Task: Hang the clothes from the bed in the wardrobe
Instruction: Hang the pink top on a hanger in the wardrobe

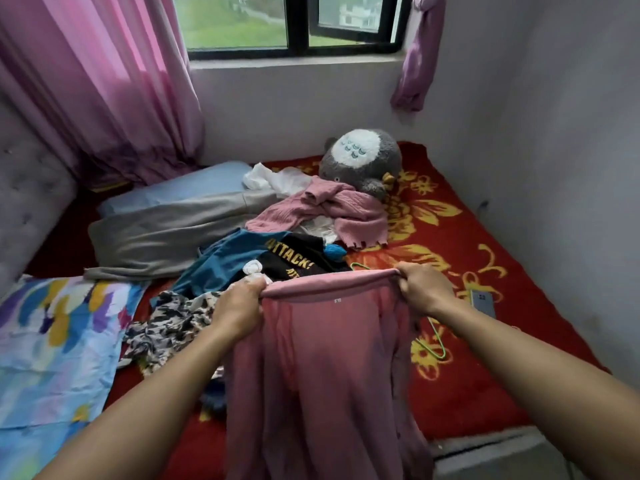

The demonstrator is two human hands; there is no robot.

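A pink garment (322,368) hangs stretched between my hands above the bed's near edge. My left hand (239,306) grips its top edge on the left, and my right hand (424,289) grips the top edge on the right. A green wire hanger (437,341) lies on the red blanket (460,237), partly hidden behind the garment and my right arm. A heap of clothes sits beyond: a black and teal shirt (263,258), a pink knit sweater (332,209), a black-and-white patterned piece (169,323) and white clothes (277,178). The wardrobe is out of sight.
A grey plush toy (360,161) sits at the back of the bed. A grey blanket (162,230), a blue pillow (194,185) and a colourful sheet (55,341) lie on the left. A phone (483,301) rests near the right wall. Pink curtains (97,81) hang left.
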